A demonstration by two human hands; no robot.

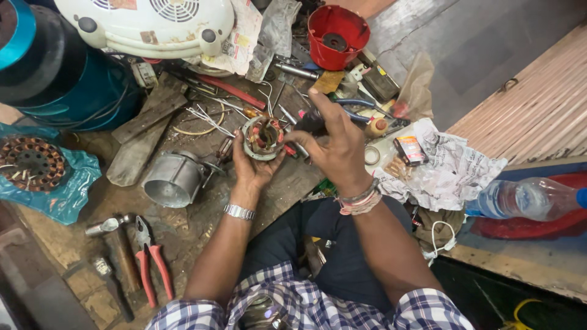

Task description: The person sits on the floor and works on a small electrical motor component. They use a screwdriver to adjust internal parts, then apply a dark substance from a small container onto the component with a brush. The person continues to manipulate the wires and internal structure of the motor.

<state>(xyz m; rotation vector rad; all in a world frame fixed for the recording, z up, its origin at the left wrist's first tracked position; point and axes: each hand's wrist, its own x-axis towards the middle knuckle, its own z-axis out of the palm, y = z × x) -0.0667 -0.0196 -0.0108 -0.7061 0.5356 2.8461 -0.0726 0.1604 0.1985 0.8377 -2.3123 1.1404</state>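
Checked shirt sleeves (422, 311) fill the bottom edge. Mid-frame, the left hand (252, 166) cups a wound motor stator (263, 138) from below (wires trailing upper left), while the right hand (333, 143) pinches closed on a dark tool (306, 125) beside it.

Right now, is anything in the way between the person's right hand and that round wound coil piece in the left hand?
Nothing visible. The left hand cups the round motor coil, and the right hand is already beside it, its fingers reaching the coil's right edge.
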